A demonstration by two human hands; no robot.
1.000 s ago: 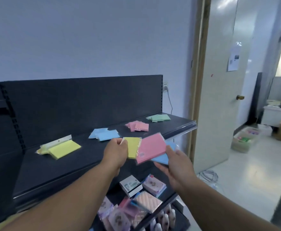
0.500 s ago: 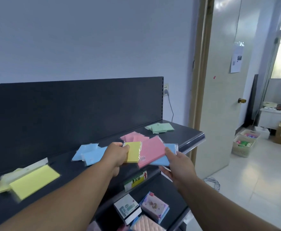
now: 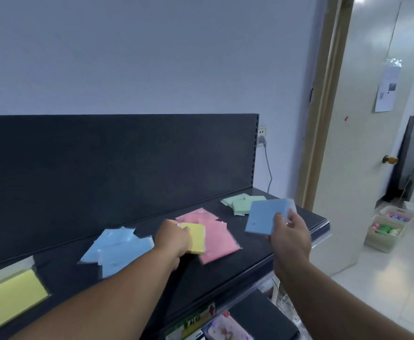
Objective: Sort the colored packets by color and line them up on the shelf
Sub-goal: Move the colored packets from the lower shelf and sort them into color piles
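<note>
Small shop or stockroom. Dark metal retail shelf (image 3: 225, 261) with slotted back panel against a plain wall. Colored packets (image 3: 215, 238) lie in color groups on its top. Below its front edge, a price-label strip (image 3: 193, 321) and packaged goods (image 3: 228, 328). Right of the shelf, an open door (image 3: 363, 168); beyond it, baskets (image 3: 385, 233) of small colored items on the floor.

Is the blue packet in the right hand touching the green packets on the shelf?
Cannot tell. In the head view the blue packet, held by the right hand, overlaps the green packets, hiding any gap.
</note>
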